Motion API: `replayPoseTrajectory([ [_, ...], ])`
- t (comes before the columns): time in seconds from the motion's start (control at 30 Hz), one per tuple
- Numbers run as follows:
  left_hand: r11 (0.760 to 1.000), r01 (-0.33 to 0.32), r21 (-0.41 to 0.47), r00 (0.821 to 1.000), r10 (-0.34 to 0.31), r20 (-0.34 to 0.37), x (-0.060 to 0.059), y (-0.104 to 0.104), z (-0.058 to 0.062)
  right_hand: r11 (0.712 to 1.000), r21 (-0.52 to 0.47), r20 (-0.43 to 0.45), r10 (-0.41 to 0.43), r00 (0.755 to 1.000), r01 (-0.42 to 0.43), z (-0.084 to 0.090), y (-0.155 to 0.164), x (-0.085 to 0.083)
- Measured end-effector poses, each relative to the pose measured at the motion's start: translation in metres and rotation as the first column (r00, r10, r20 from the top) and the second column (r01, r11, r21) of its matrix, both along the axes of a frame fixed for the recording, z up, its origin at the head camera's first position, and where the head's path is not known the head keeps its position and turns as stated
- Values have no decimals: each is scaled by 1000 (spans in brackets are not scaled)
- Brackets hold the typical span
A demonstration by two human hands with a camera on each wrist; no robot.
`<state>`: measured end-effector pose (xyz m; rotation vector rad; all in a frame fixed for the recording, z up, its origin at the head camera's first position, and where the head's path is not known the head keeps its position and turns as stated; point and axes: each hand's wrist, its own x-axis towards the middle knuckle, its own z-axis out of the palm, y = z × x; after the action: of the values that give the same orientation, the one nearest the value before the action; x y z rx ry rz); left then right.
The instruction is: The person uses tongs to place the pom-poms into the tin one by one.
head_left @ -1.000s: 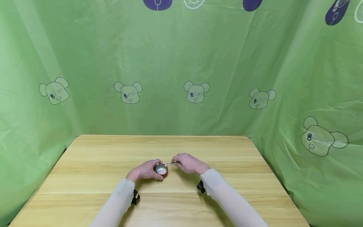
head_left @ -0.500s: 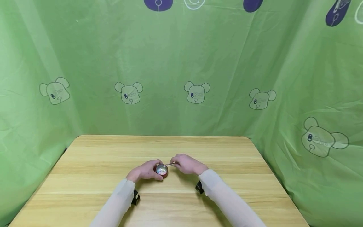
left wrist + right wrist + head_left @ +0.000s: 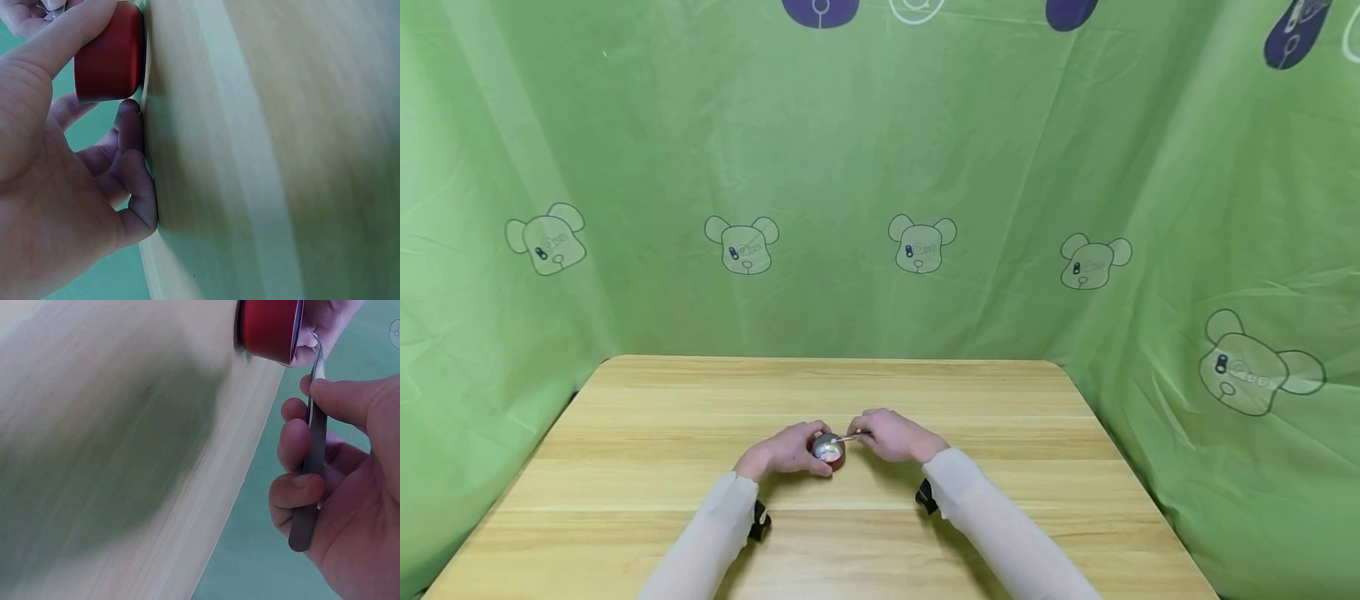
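A small round red tin (image 3: 838, 464) stands on the table, its top facing up with shiny, pale contents (image 3: 829, 452) inside. My left hand (image 3: 785, 450) grips the tin from the left, thumb on the near side and fingers round the far side. In the left wrist view the tin's red wall (image 3: 109, 65) shows beside the thumb. My right hand (image 3: 893, 435) pinches metal tweezers (image 3: 317, 440) between thumb and fingers. The tweezers' tips reach over the tin's rim from the right, with a small whitish bit (image 3: 309, 339) showing at them in the right wrist view.
A light wooden table (image 3: 647, 400) spreads under both hands. Green cloth (image 3: 835, 150) printed with bear heads hangs behind it and at both sides. Black wrist devices (image 3: 760, 521) sit below both cuffs.
My right hand has shifted slightly left, taking the tweezers' tips farther over the tin. My left hand and the tin have stayed in place.
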<state>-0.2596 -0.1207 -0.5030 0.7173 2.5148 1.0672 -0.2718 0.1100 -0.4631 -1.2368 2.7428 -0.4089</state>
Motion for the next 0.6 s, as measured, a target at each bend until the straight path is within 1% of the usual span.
replayPoseTrajectory([
  [0.2,1000,-6,-11,1000,6,-3,0,1,0,1000,-2,6,-6,1000,6,-2,1,-2],
  [0.6,1000,3,-8,1000,-3,-11,-1,0,0,999,-1,45,-40,998,40,-2,1,-2],
])
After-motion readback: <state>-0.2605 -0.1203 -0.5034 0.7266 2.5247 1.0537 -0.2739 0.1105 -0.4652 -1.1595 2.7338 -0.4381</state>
